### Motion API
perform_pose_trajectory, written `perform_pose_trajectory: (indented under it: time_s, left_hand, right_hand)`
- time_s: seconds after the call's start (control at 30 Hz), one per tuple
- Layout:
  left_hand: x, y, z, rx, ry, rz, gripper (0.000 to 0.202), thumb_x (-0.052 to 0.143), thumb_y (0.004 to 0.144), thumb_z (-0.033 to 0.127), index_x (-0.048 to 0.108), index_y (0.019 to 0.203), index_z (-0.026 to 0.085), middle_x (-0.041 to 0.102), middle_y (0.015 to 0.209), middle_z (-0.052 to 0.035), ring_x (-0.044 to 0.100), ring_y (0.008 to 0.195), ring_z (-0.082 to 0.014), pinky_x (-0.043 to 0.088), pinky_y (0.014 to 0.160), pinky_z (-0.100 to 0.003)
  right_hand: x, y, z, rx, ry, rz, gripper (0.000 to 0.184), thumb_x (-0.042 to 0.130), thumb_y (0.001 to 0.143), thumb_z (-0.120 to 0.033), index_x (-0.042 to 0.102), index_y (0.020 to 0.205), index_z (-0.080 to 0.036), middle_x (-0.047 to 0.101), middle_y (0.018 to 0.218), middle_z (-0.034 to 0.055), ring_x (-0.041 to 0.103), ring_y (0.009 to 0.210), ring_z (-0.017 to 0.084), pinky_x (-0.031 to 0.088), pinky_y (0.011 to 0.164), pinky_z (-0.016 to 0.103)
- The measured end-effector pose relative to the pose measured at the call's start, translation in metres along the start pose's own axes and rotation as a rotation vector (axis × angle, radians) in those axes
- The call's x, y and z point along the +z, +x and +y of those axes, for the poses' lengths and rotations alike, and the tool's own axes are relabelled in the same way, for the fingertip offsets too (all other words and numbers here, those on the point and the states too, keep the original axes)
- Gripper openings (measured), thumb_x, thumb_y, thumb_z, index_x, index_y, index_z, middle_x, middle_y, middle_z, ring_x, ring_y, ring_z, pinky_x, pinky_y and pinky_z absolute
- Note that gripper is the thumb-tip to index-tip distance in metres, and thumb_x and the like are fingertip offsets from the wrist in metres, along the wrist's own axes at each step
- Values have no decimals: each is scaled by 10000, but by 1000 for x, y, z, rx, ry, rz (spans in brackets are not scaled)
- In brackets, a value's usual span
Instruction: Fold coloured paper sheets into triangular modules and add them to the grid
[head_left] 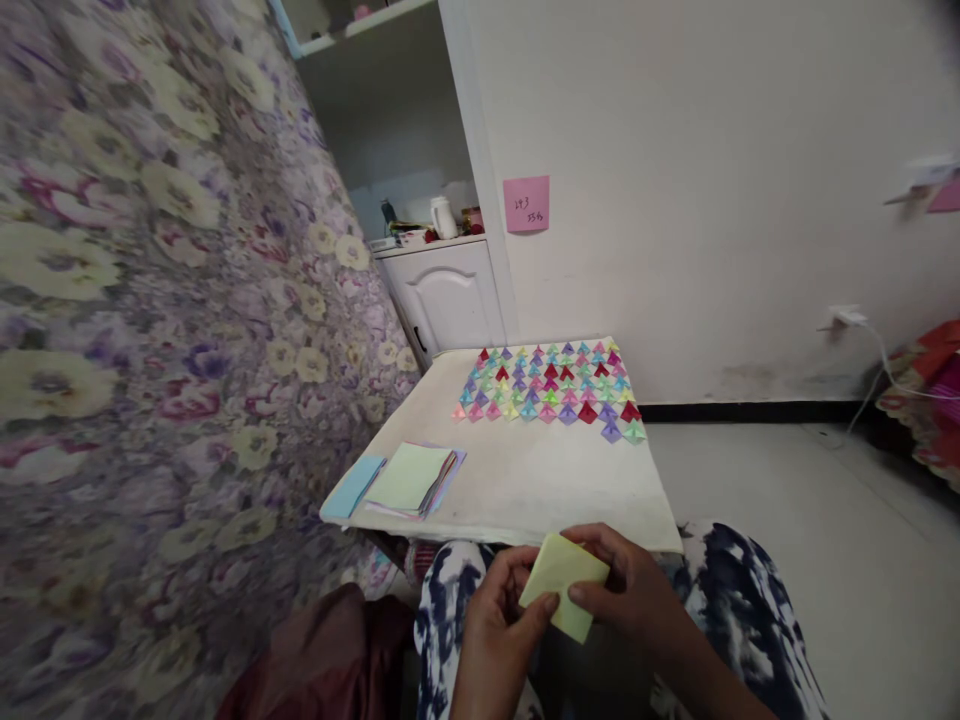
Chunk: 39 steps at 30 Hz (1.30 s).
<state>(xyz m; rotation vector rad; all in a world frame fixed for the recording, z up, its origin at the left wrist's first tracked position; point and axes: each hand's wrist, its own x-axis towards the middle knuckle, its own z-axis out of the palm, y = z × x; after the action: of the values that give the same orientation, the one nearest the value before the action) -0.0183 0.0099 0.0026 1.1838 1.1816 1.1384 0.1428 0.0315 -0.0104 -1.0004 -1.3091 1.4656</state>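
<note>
A folded piece of pale yellow paper [568, 580] is held between both hands, over the lap and just in front of the table's near edge. My left hand [504, 612] pinches its lower left side, thumb on top and fingers curled behind. On the right side my right hand [624, 580] grips it too, with the thumb pressed on its face and the fingers behind the upper edge. The fingertips behind the paper are hidden.
The cream-covered table [540, 480] bears rows of small folded paper pieces [551, 385] in many colours. At its left lie a stack of coloured paper [412, 478] and some blue paper [355, 487]. A floral curtain [210, 330] hangs close on the left; a white wall [675, 200] stands behind.
</note>
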Motion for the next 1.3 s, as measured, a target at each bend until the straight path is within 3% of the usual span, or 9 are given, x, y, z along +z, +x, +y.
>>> perform_pose_trajectory:
  time_s: [0.1,0.2,0.33,0.47,0.57,0.67,0.83,1.13,1.3]
  left_hand:
    - [1,-1,2,-11,-1,-21,217,668,726,264,617,911,163,610,728,0,538,668,-132,412,595,-212]
    - [0,-2,4,-4,1,5,177,654,741,299,634,838,151,591,670,9,518,624,-119,396,572,-202]
    - [-4,-3,9,-13,31,50,193,645,749,332,636,780,141,588,625,6,511,589,-113,386,555,-200]
    - [-6,0,8,0,-1,73,229,652,743,350,624,862,156,577,606,22,526,572,-108,392,551,-199]
    - [-3,4,-3,-42,-94,-21,351,723,651,392,610,888,158,620,673,2,532,538,-108,386,500,-201]
    - [6,5,-18,-164,-101,-123,447,760,570,437,644,868,124,615,582,-4,507,466,-107,358,452,-205]
    - [17,3,-31,-198,-52,-118,392,692,629,497,629,600,111,577,469,-11,454,367,-89,318,397,-207]
    - [16,-2,-28,-240,-51,-127,363,694,644,474,629,635,117,561,440,8,440,342,-85,305,383,-199]
    - [21,-2,-15,-193,-154,-81,297,733,626,386,689,737,114,637,580,-17,523,506,-119,378,496,-217]
  right_hand:
    - [2,0,2,44,16,-3,191,655,635,-237,593,798,-158,589,660,-25,531,611,143,402,562,234]
    - [3,-1,2,72,30,24,175,669,634,-265,578,738,-158,556,594,-43,490,548,121,377,527,221]
    - [4,-3,-2,48,64,60,191,678,631,-287,576,730,-159,554,587,-44,477,532,111,364,517,212]
    - [4,-3,-6,57,109,64,192,669,638,-288,572,746,-163,549,579,-47,477,516,105,361,501,206]
    - [5,-2,-8,51,118,66,201,668,639,-300,565,750,-168,557,578,-46,492,511,107,376,495,209]
    - [8,-3,-12,48,120,63,205,667,640,-322,558,734,-176,581,582,-40,516,510,119,402,495,221]
    - [12,-5,-15,43,125,123,160,640,682,-298,561,757,-182,590,580,-46,527,506,121,404,498,223]
    - [0,-1,-7,-18,74,94,188,633,720,-308,574,816,-157,634,726,12,578,667,169,443,604,256]
    - [5,-4,-14,-4,102,93,192,653,701,-297,560,809,-167,625,720,4,570,663,165,438,596,251]
